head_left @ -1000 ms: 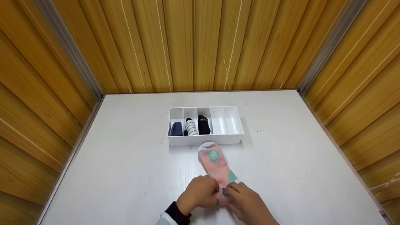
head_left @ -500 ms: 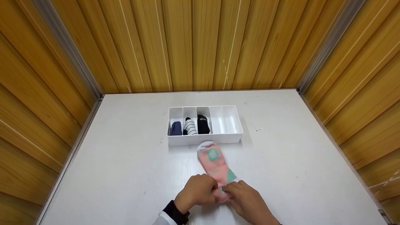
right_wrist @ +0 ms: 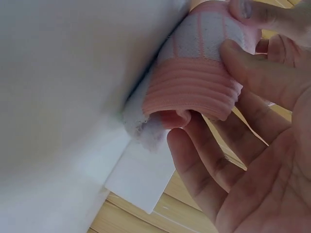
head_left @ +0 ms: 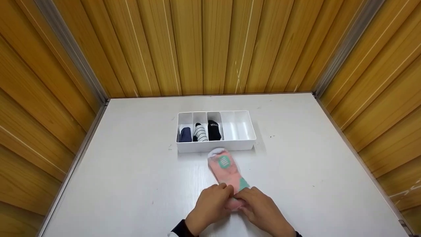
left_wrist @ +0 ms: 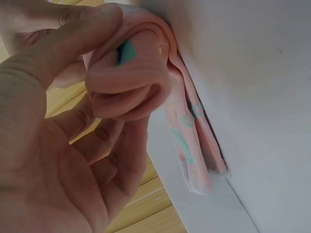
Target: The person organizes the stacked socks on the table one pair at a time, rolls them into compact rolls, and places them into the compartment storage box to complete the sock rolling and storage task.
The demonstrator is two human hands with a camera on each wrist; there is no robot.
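A pink sock (head_left: 227, 169) with green patches and a white toe lies on the white table, toe pointing away toward the box. My left hand (head_left: 212, 202) and right hand (head_left: 260, 207) hold its near, cuff end from either side. That end is rolled over on itself. In the left wrist view, the left thumb lies on top of the rolled sock (left_wrist: 129, 82), with fingers curled beneath. The right wrist view shows the right thumb pressing the ribbed cuff (right_wrist: 192, 87) from above, its fingers under the roll. Beyond the roll, two layers of sock stretch out flat.
Just past the toe stands a white divided box (head_left: 217, 146). A navy sock (head_left: 185, 135), a striped sock (head_left: 200, 133) and a black sock (head_left: 214, 131) sit in its left compartments. Wood-patterned panels (head_left: 210, 49) wall the table's back and sides.
Both hands have shifted slightly forward along the sock, and the fingers now cover more of the rolled end. The sock's toe end and the box keep their places.
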